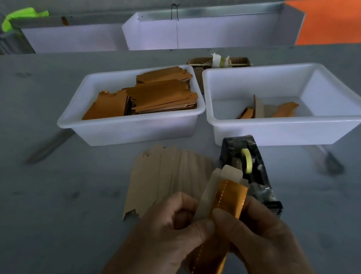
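Note:
Both my hands hold one long, narrow orange-gold carton [228,198] with pale inner flaps, partly folded, near the bottom middle. My left hand [169,225] grips its left side, thumb pressed on the front. My right hand [269,241] grips its right side, thumb on the orange face. A fanned stack of flat carton blanks [168,176], pale side up, lies on the table just beyond my left hand. A black tape dispenser [250,167] with a yellowish roll stands right behind the carton.
A white tub [99,132] at centre left holds stacked flat orange blanks [157,93]. A larger white tub [265,133] at right holds a few folded pieces [274,111]. White bins [186,36] line the back wall. The grey table [31,210] spreads to the left.

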{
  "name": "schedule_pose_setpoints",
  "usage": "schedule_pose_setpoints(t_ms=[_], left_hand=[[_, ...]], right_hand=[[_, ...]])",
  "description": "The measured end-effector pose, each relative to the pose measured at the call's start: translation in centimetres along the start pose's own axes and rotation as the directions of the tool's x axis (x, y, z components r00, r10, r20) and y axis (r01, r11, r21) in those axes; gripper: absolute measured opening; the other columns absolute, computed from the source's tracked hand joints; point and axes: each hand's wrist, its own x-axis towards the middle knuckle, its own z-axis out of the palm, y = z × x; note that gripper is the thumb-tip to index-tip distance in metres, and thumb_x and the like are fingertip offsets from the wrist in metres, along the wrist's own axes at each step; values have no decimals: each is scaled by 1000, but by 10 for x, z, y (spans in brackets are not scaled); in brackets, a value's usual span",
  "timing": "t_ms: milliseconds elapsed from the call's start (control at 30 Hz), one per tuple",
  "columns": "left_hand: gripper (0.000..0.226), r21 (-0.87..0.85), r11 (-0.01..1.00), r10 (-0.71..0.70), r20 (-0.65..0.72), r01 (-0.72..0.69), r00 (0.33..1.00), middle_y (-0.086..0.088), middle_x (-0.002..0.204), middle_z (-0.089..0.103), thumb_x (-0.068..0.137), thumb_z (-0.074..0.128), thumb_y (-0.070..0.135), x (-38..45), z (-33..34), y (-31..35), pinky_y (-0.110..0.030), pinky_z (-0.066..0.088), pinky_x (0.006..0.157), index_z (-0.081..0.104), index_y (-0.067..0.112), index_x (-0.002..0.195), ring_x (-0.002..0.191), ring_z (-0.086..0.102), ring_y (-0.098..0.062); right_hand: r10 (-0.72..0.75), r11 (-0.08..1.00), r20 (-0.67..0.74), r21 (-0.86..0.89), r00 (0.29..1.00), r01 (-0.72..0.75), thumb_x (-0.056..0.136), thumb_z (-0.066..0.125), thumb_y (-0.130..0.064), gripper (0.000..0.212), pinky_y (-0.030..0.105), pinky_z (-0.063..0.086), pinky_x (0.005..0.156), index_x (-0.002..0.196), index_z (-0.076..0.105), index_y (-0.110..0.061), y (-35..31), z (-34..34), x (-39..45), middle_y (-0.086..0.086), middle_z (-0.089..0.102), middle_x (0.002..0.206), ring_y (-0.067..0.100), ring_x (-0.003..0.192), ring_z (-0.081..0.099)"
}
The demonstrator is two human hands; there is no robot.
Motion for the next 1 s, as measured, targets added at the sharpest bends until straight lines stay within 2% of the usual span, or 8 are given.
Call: schedule_pose_setpoints(t_ms=[100,167,467,633,733,867,933,1000], left_hand=[[19,31,998,55,-14,-54,998,9,54,63,67,71,39,-2,1,6,-9,40,45,70,21,72,49,57,3],[18,79,992,104,-41,-100,994,12,54,63,61,66,39,-3,2,8,-7,39,47,73,25,71,50,55,7],[36,177,975,172,-208,-136,963,7,65,69,48,69,50,-5,3,5,-14,46,55,73,30,77,61,64,-3],[5,311,935,273,-326,-170,905,11,69,70,71,77,28,-8,11,4,-12,46,53,72,29,73,63,65,0],[22,551,802,482,-371,-230,794,10,68,66,72,78,18,-8,22,-4,-11,47,53,68,37,67,65,64,0],[18,920,373,693,-187,-123,696,0,62,56,64,75,11,-7,35,-4,-15,37,49,77,19,80,54,61,-17],[29,959,280,694,-169,-46,700,-3,59,55,56,76,21,-8,37,-6,-16,35,46,78,11,83,52,58,-18],[24,969,244,658,-144,-28,739,1,61,56,78,66,31,-4,33,-12,-8,29,45,78,13,88,54,52,-7]], right_hand=[[11,999,-10,30,1000,-10,54,69,-30,31,51,52,83,82,74,-19,-1,1,2,23,68,82,33,78,63],[6,1000,-16,21,1000,-6,52,69,-34,33,53,50,86,82,74,-21,-2,0,1,25,66,85,34,79,61],[-4,998,-22,-55,1000,3,50,66,-41,36,58,51,87,83,74,-28,2,2,2,18,69,82,42,88,63],[-25,997,-41,-80,999,21,51,65,-45,38,50,53,87,87,72,-35,6,3,4,6,73,84,27,87,68],[-27,996,-77,-83,997,21,68,70,-29,18,50,54,85,84,72,-36,7,5,5,8,73,81,32,83,68],[-39,995,-102,-96,994,29,77,67,-18,8,50,55,84,82,73,-21,5,7,3,16,70,78,37,83,66],[-50,993,-94,-107,994,40,76,68,-20,6,43,55,77,80,73,-20,2,8,2,15,69,74,31,77,67],[-56,991,-95,-124,994,44,74,70,-23,6,37,54,69,79,73,-21,0,8,0,12,69,70,25,70,66]])
